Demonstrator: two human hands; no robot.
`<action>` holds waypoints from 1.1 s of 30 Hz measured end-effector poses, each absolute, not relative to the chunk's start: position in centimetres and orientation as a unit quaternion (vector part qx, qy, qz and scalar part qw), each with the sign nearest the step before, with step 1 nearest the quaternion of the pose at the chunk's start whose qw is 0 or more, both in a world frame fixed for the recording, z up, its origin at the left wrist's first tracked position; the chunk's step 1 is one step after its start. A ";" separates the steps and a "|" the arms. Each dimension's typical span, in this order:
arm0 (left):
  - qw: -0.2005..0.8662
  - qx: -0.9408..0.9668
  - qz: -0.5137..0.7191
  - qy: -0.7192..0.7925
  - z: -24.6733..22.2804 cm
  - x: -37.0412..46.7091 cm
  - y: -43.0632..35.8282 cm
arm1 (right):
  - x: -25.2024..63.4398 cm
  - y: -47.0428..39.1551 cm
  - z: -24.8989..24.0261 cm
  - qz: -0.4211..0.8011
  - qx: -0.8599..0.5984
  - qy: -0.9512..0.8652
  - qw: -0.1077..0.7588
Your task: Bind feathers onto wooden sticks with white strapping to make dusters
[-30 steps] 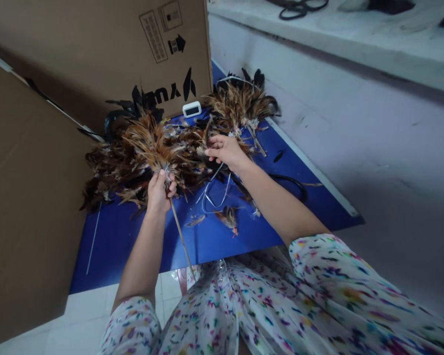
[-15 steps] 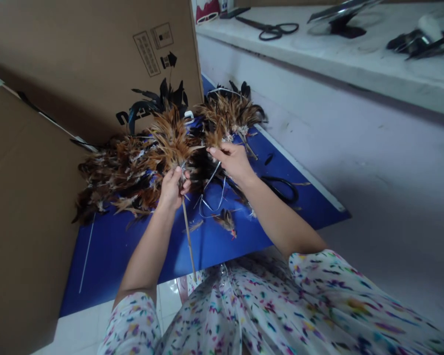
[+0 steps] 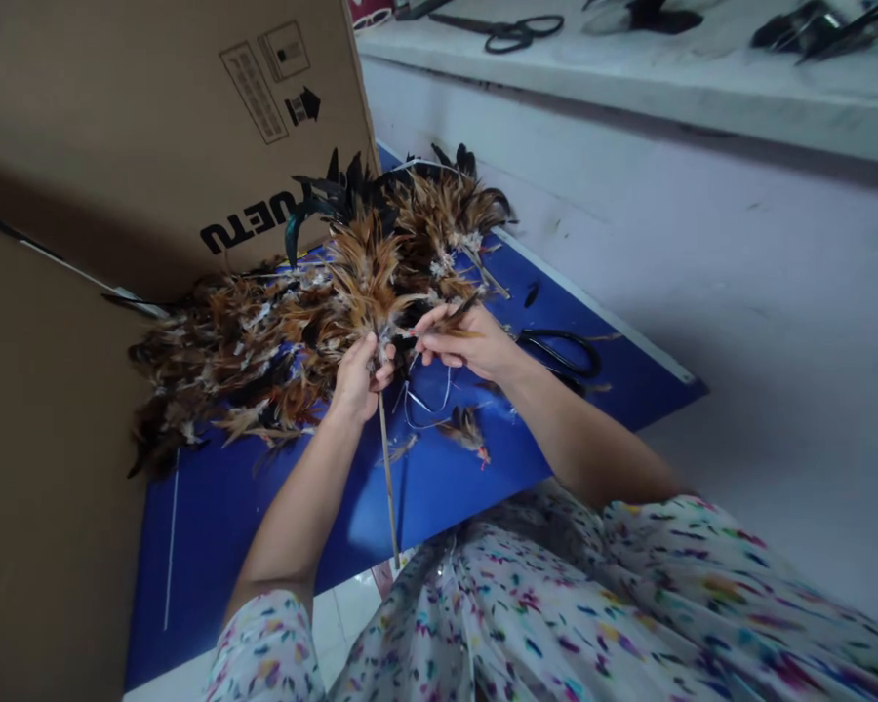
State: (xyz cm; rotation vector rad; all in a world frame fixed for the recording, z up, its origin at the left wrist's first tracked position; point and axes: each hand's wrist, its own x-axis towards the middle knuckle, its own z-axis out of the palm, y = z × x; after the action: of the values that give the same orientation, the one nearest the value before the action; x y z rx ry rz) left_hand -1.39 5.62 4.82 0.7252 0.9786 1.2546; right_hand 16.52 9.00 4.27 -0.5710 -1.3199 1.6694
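My left hand [image 3: 361,378] is closed around a feather duster [image 3: 366,268] just where its brown and black feathers meet the thin stick [image 3: 388,478]. The stick points down toward me past the table's edge. Close by on the right, my right hand [image 3: 479,343] pinches a small tuft of feathers [image 3: 455,320], its tied end turned toward the duster. A pale string [image 3: 428,423] loops on the blue table [image 3: 226,546] below the hands. Another loose feather tuft [image 3: 466,429] with a red tip lies there too.
A large feather heap [image 3: 219,336] spreads to the left, and a further feather bundle [image 3: 446,210] lies behind. Black scissor-like handles [image 3: 567,351] rest at right. A cardboard box [image 3: 153,117] walls the left; scissors [image 3: 516,32] lie on the white shelf [image 3: 629,73].
My right hand has come back from the feathers behind and now shows a small tuft in its fingers. My left hand still grips the duster. The whole view has shifted slightly.
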 end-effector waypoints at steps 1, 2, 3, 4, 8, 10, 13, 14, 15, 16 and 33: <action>0.650 0.310 0.547 0.428 4.8 -1.4 5.7 | 16.6 9.0 4.4 0.679 -0.221 -0.539 0.446; 0.657 0.301 0.544 0.427 4.8 -1.3 5.9 | 16.6 9.0 4.4 0.681 -0.218 -0.540 0.443; 0.663 0.293 0.542 0.426 4.8 -1.3 6.0 | 16.5 9.0 4.5 0.681 -0.221 -0.540 0.442; 0.666 0.287 0.540 0.426 4.8 -1.2 6.0 | 16.5 9.0 4.5 0.680 -0.229 -0.538 0.443; 0.666 0.288 0.538 0.429 4.6 -0.9 6.0 | 16.6 9.3 4.3 0.661 -0.274 -0.530 0.455; 0.662 0.292 0.536 0.435 4.4 -0.7 5.8 | 16.6 9.3 4.2 0.640 -0.292 -0.534 0.469; 0.652 0.298 0.534 0.448 4.1 -0.3 5.6 | 16.4 9.1 4.2 0.621 -0.314 -0.530 0.484; 0.648 0.301 0.534 0.452 4.0 -0.1 5.5 | 16.3 9.0 4.3 0.622 -0.318 -0.529 0.481; 0.645 0.304 0.532 0.456 4.0 0.0 5.4 | 16.2 8.8 4.3 0.624 -0.322 -0.530 0.475; 0.643 0.308 0.531 0.458 3.9 0.2 5.3 | 16.0 8.7 4.4 0.626 -0.326 -0.532 0.467; 0.573 0.421 0.541 0.448 3.8 1.5 1.3 | 14.0 7.4 3.8 0.544 -0.381 -0.621 0.415</action>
State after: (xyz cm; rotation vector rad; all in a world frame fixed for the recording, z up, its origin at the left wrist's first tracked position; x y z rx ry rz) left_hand 1.52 1.34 3.76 0.9866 1.0510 1.2691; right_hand 14.01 7.41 3.78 -0.9580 -1.5603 1.3677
